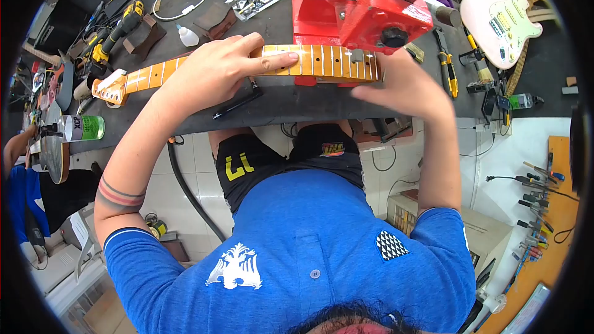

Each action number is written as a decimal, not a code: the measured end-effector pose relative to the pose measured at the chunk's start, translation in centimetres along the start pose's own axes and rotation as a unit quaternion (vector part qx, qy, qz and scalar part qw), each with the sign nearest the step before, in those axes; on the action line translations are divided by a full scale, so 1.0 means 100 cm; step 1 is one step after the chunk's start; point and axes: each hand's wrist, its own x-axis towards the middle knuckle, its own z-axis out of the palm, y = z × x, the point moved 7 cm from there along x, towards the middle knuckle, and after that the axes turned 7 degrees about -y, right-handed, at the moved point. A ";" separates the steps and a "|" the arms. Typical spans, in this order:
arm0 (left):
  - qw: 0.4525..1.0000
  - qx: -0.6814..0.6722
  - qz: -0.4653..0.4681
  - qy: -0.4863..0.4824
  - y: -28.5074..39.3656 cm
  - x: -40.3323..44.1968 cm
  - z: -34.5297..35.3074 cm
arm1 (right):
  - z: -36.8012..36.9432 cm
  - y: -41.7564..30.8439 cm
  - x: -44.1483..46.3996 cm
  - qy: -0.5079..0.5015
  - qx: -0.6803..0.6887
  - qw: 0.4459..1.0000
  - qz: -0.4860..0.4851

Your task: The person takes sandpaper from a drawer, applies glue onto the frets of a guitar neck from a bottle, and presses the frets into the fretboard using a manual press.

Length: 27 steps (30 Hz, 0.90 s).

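A maple guitar neck (pixel 318 60) with dark dot markers lies across the front of the bench, its headstock (pixel 111 88) at the left. My left hand (pixel 216 71) is over the middle of the neck and grips it, one finger stretched along the frets. At the neck's right end is my right hand (pixel 411 83), slightly blurred, its thumb apart from the fingers; the fingertips are partly hidden beside the red press (pixel 365 9). The press stands just behind the neck. Below the neck, a black tool (pixel 238 104) rests near the bench edge.
Behind the neck are a white bottle (pixel 187 36), a bag of metal parts (pixel 257 0) and a yellow drill (pixel 120 31). Yellow-handled pliers (pixel 447 68) and a pink guitar body (pixel 501 18) lie right. Another person (pixel 25 195) is at far left. A hose (pixel 189 192) hangs below the bench.
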 end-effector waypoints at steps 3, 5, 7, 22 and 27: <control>1.000 0.005 -0.001 0.002 -0.003 -0.001 0.001 | -0.029 0.080 -0.011 -0.007 0.289 0.945 0.151; 1.000 -0.001 -0.002 0.000 -0.003 -0.003 0.004 | -0.041 0.112 -0.003 0.035 0.371 0.902 0.217; 1.000 0.004 0.003 0.004 -0.003 -0.003 0.003 | -0.046 0.126 0.012 0.036 0.437 0.867 0.235; 0.998 0.016 0.016 0.051 -0.008 -0.008 0.005 | -0.268 0.033 0.032 0.204 -0.261 0.943 -0.007; 0.997 0.013 0.023 0.069 -0.011 -0.009 0.007 | -0.248 -0.062 -0.051 0.132 -0.295 0.943 0.074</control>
